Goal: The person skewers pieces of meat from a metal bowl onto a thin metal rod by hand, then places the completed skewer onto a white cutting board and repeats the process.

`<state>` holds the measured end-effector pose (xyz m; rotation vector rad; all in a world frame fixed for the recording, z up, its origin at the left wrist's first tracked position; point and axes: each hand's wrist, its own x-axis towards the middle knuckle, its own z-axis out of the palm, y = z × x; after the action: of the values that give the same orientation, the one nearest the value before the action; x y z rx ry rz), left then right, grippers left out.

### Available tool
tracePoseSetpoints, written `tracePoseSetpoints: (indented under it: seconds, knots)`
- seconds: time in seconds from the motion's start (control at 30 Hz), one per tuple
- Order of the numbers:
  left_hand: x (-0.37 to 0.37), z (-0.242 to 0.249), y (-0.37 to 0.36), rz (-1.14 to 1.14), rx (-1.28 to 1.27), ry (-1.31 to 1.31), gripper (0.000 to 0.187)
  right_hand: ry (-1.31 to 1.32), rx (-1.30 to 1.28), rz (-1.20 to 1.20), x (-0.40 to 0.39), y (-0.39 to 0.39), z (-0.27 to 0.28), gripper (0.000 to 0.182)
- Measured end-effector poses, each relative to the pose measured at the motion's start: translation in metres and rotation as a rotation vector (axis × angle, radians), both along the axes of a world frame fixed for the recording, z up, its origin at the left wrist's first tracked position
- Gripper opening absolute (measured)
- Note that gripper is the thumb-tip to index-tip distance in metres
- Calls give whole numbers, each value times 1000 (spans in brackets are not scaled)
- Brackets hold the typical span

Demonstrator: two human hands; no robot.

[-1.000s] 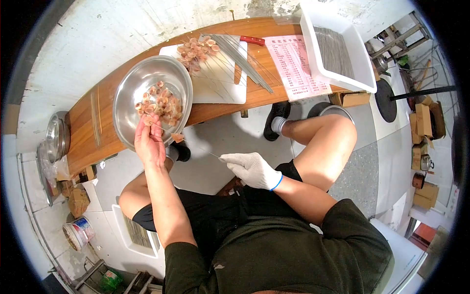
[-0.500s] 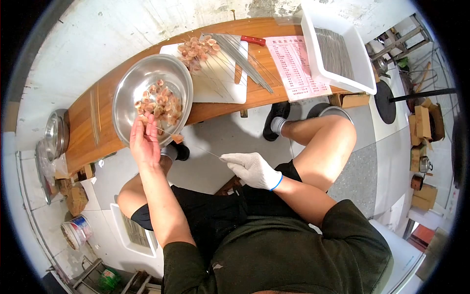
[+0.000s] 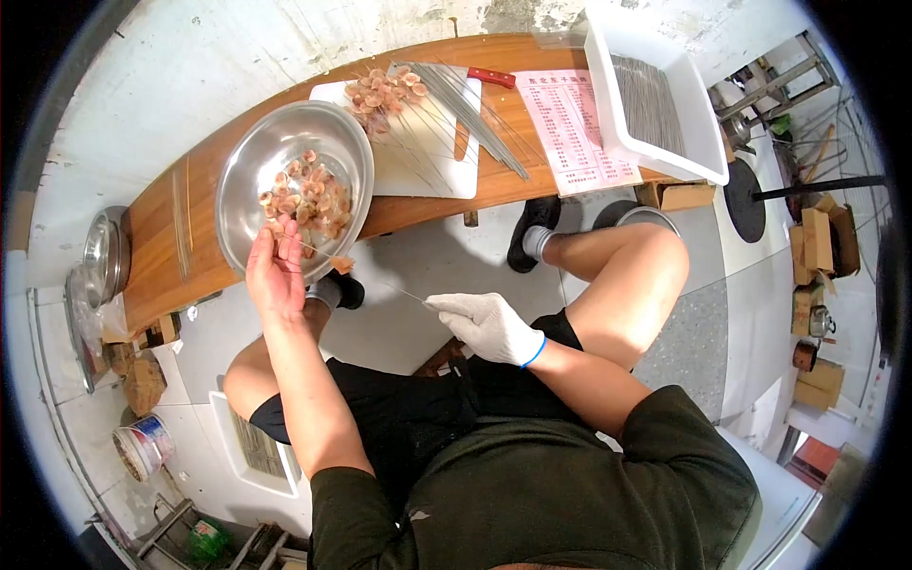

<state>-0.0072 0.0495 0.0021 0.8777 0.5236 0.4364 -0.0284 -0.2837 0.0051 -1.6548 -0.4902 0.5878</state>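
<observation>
Hands (image 3: 277, 277) (image 3: 492, 328) hold a slice (image 3: 276, 229) and a thin skewer (image 3: 410, 295).

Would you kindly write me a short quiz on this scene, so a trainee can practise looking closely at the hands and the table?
1. Multiple choice: what is the gloved right hand holding?
A) a knife
B) a thin skewer
C) a cardboard box

2. True or false: the left hand, at the metal bowl, wears no glove.

3. Fill in the missing word: the pink printed sheet lies between the cutting board and a white ____.

Key: 1. B; 2. true; 3. tub.
</observation>
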Motion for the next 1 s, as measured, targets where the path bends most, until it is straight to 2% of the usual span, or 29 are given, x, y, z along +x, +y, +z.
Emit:
tracePoseSetpoints:
  seconds: [0.53,0.83,1.0]
  knots:
    - [5,12,-8,30,49,119,24,-32,-21,-6,0,0,-4,30]
    - [6,10,-7,17,-51,84,28,250,-6,0,0,1,0,30]
    - [6,8,-5,34,-66,106,28,229,-10,10,1,2,0,30]
